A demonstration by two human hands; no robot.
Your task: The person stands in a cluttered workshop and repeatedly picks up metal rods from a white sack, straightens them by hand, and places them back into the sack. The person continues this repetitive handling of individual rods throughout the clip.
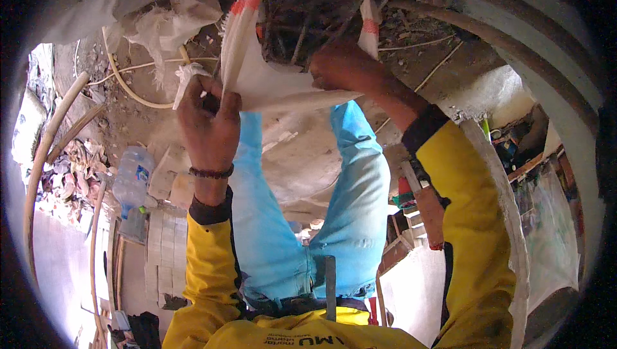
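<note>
A white woven sack (289,89) with red bands hangs between my hands, its mouth spread toward the far side. My left hand (209,125), with a dark beaded bracelet at the wrist, pinches the sack's left edge. A frayed white piece (187,79) sticks out beside those fingers; whether it belongs to the sack cannot be told. On the near right of the rim, my right hand (344,67) is a closed fist over the fabric, its fingertips hidden. Thin dark sticks or rods (308,21) show in the sack's mouth and beyond; how deep they reach is hidden.
Thin pale canes (130,91) curve over the dirt floor at the left. A thick pole (53,132) stands near a heap of scraps (72,170) and a clear plastic water jug (132,178). Curved dark poles (520,26) arch at upper right.
</note>
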